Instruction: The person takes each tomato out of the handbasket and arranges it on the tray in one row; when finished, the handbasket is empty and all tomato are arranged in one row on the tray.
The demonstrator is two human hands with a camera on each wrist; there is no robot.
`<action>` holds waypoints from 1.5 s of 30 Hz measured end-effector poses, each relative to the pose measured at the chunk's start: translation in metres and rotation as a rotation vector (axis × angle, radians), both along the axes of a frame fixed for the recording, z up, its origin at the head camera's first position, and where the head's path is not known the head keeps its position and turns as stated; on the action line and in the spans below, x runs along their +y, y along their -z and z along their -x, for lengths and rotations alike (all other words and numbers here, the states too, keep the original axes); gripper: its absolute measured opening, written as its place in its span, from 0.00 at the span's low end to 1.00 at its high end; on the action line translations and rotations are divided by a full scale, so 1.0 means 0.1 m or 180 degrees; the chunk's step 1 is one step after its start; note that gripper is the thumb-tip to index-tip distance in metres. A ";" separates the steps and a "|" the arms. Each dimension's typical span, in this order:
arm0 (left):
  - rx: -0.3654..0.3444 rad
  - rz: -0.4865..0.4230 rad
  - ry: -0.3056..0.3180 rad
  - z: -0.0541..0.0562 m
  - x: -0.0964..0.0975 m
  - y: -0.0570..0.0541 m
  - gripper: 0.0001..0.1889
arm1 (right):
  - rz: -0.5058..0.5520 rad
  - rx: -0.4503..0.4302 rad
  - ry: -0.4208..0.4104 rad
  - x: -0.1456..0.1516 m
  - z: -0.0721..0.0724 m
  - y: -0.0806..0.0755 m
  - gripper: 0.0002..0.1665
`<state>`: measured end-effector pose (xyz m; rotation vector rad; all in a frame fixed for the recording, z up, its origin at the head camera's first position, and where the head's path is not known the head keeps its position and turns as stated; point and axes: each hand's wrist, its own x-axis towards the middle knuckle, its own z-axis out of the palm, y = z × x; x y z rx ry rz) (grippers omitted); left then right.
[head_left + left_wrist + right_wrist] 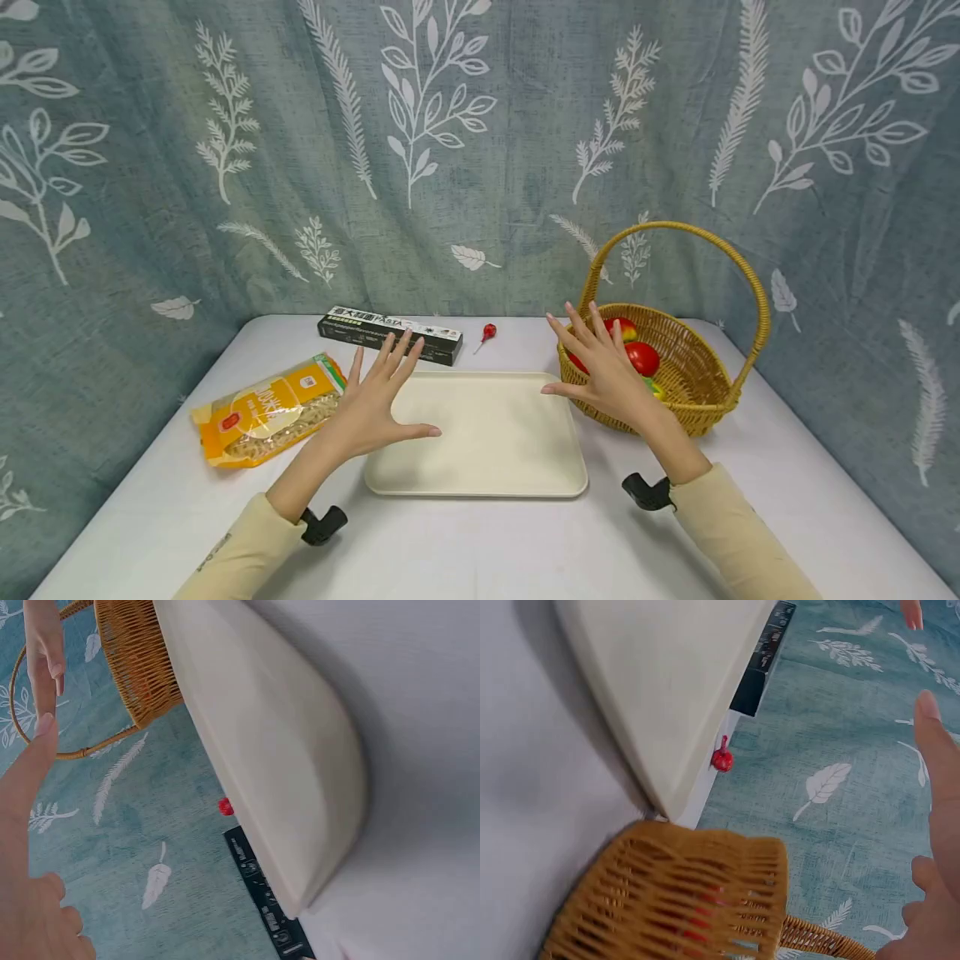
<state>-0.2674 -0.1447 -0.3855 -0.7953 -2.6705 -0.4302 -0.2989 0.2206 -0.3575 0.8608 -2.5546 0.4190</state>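
Observation:
Spread fingers and nothing held mark my left hand (373, 410), raised over the left edge of a cream tray (480, 442). A yellow bag of grain or pasta (273, 410) lies to its left, and a black pasta box (390, 333) lies behind it. My right hand (606, 371), also with spread fingers and holding nothing, hovers between the tray's right side and a wicker basket (690, 367). In the head view it covers part of the basket. Red fruit (642, 358) and a yellow-green item (655, 388) show inside the basket.
A small red item with a thin stem (489, 332) lies behind the tray, right of the pasta box. The basket's tall handle (678, 225) arches upward at the right. A patterned curtain (480, 167) stands at the back and sides of the white table (465, 550).

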 end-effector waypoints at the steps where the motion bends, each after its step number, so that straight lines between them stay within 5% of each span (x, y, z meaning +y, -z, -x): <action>1: -0.0143 -0.0098 0.0056 -0.01 -0.03 0.01 0.64 | 0.0027 -0.0031 -0.0042 0.02 0.01 -0.01 0.60; 8: -0.1141 -0.0720 0.0374 -0.09 -0.28 0.11 0.67 | 0.0033 -0.0417 -0.0239 0.15 0.10 -0.13 0.56; 14: -0.1567 -0.0826 0.0445 -0.16 -0.43 0.23 0.66 | 0.0176 -0.0847 -0.0328 0.25 0.17 -0.18 0.54; 28: -0.1602 -0.0748 0.0356 -0.19 -0.52 0.36 0.64 | -0.0016 -0.1095 -0.0328 0.52 0.40 -0.26 0.43; 38: -0.2041 -0.0902 0.0366 -0.14 -0.51 0.45 0.65 | -0.0116 -0.1490 -0.0145 0.72 0.54 -0.31 0.44; 45: -0.2119 -0.0891 0.0330 -0.10 -0.54 0.49 0.66 | -0.0268 -0.1717 -0.0155 0.78 0.67 -0.29 0.43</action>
